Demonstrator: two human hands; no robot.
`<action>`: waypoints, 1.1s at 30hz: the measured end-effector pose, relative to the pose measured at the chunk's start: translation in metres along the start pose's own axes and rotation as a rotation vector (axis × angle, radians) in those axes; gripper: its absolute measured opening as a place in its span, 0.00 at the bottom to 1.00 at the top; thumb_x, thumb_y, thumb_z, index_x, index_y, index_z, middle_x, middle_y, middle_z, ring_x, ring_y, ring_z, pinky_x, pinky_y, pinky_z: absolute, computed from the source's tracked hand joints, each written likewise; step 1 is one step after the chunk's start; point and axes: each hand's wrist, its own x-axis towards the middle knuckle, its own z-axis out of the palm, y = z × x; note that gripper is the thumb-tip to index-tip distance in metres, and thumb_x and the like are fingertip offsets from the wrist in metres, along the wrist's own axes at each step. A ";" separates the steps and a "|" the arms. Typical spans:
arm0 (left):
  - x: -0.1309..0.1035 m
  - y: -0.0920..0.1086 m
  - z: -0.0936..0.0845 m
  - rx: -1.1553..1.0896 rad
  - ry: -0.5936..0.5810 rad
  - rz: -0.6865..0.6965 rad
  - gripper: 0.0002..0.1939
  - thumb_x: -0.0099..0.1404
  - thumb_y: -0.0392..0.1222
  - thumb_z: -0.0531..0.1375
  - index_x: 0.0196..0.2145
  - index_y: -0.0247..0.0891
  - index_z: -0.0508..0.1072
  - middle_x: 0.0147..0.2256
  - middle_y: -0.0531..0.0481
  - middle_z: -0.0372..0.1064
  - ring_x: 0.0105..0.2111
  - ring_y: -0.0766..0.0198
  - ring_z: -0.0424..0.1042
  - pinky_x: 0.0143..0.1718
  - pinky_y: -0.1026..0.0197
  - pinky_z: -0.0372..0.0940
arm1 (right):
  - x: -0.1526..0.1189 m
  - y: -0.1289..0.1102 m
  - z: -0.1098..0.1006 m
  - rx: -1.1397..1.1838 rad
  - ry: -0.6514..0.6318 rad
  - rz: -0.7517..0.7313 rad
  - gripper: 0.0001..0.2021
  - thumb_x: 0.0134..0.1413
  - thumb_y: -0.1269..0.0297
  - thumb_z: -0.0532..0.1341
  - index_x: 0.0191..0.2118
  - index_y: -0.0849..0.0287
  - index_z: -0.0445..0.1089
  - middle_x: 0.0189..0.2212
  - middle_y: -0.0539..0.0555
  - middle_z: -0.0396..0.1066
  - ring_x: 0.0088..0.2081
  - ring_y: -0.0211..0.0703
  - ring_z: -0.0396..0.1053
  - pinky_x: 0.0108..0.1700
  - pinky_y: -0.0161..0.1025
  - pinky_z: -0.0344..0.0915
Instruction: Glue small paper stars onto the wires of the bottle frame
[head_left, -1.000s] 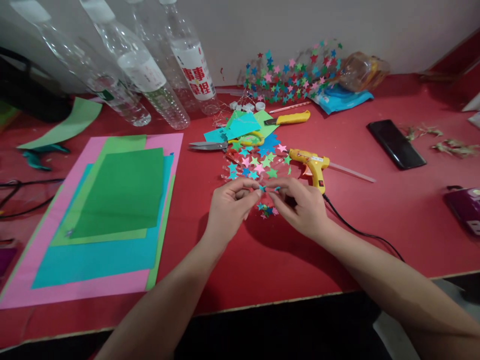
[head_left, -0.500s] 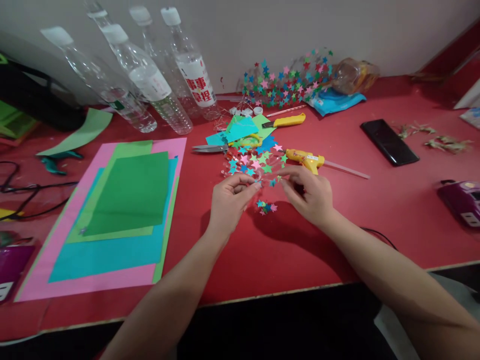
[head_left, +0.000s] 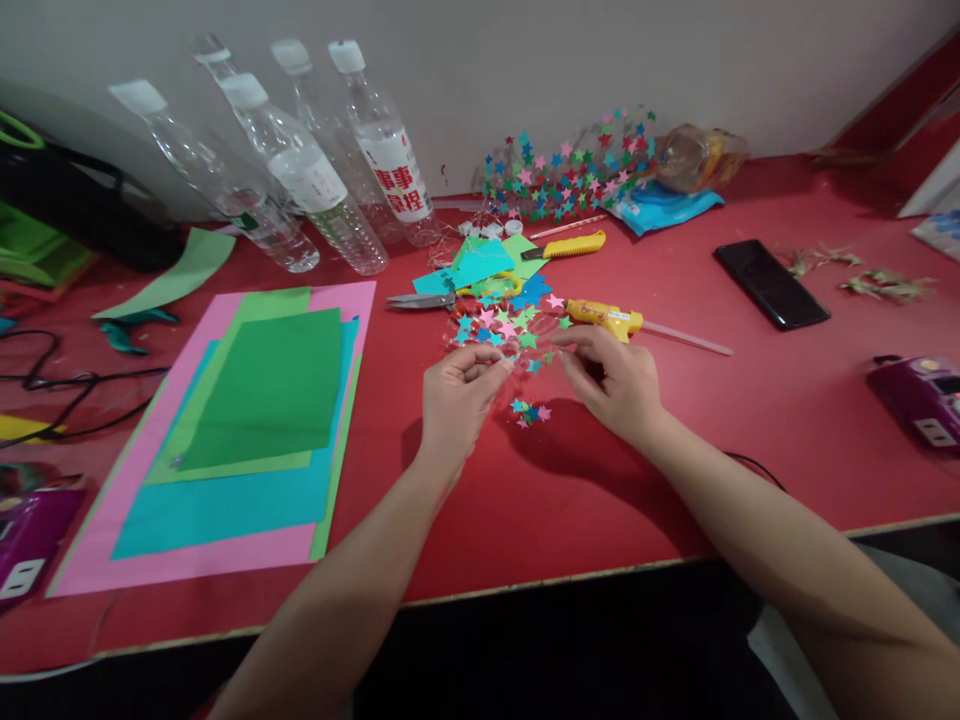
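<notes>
Paper stars (head_left: pixel 507 329) lie clustered on the red surface (head_left: pixel 465 540) just beyond both hands, some nearer. I judge the step to be fingertip handling: my left hand (head_left: pixel 459 400) pinches a small piece (head_left: pixel 510 361), too blurred to identify; my right hand's (head_left: pixel 615 392) grip is spread. Next calls for light, precise touch.

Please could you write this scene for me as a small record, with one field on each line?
Left hand: fingertips pinched on a small piece, too small to name
Right hand: thumb and forefinger slightly apart; unclear if holding anything
Near hands: stars in several colours
Beyond hands: scissors, cutter, glue gun
Left side: stacked sheets, dark green on top
Right side: phone, lying flat
Back left: upright bottles
Surface: red table
</notes>
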 end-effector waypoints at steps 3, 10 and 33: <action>-0.001 -0.001 0.001 -0.020 0.013 -0.011 0.06 0.52 0.41 0.65 0.25 0.38 0.71 0.13 0.63 0.49 0.13 0.77 0.44 0.14 0.69 0.40 | 0.000 0.001 0.000 -0.008 -0.006 -0.007 0.07 0.61 0.68 0.56 0.42 0.57 0.70 0.19 0.43 0.67 0.18 0.29 0.59 0.25 0.29 0.55; -0.001 -0.002 0.001 -0.037 0.020 -0.007 0.07 0.51 0.42 0.66 0.25 0.38 0.72 0.13 0.62 0.51 0.13 0.77 0.44 0.14 0.70 0.40 | 0.000 0.002 -0.001 0.002 -0.032 0.009 0.07 0.61 0.68 0.55 0.42 0.56 0.69 0.20 0.44 0.68 0.19 0.29 0.60 0.25 0.29 0.55; -0.005 0.001 0.004 -0.006 -0.014 0.011 0.10 0.56 0.44 0.65 0.25 0.38 0.69 0.13 0.63 0.49 0.12 0.77 0.44 0.14 0.70 0.40 | -0.001 0.003 0.001 -0.014 -0.030 -0.019 0.08 0.61 0.67 0.55 0.41 0.56 0.70 0.22 0.46 0.72 0.21 0.31 0.66 0.27 0.30 0.59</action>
